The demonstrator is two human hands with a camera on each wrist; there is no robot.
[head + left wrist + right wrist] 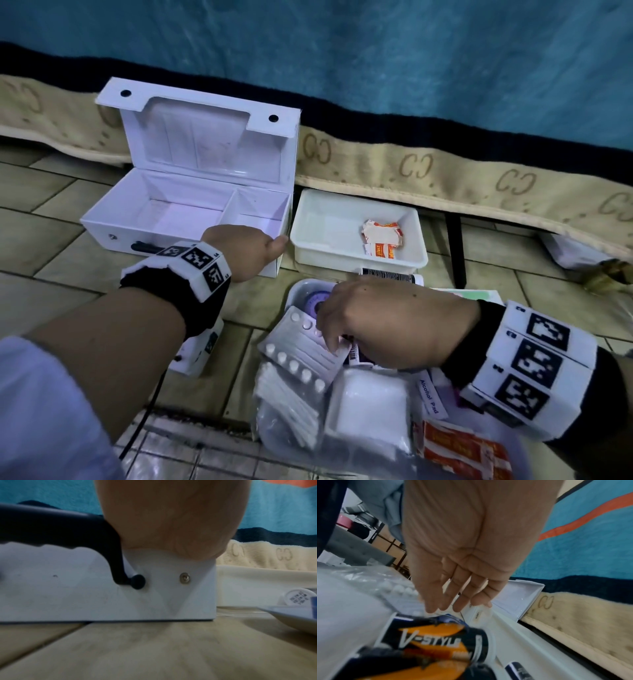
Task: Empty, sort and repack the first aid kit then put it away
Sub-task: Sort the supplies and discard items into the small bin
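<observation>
Two hands are in shot over a tiled floor point(51, 219). The left hand point(245, 251) is rested on the front rim of the open, emptied white kit box point(185, 219); its grip can't really be made out, since the fingers are hidden. The right hand point(380, 325) is lowered with fingers spread loosely, fingertips point(458, 605) touching a pill strip point(305, 349) on the supply pile in a tray point(301, 287). Torn plaster wrappers point(382, 241) are left in a small white tub point(359, 263) beside the box.
</observation>
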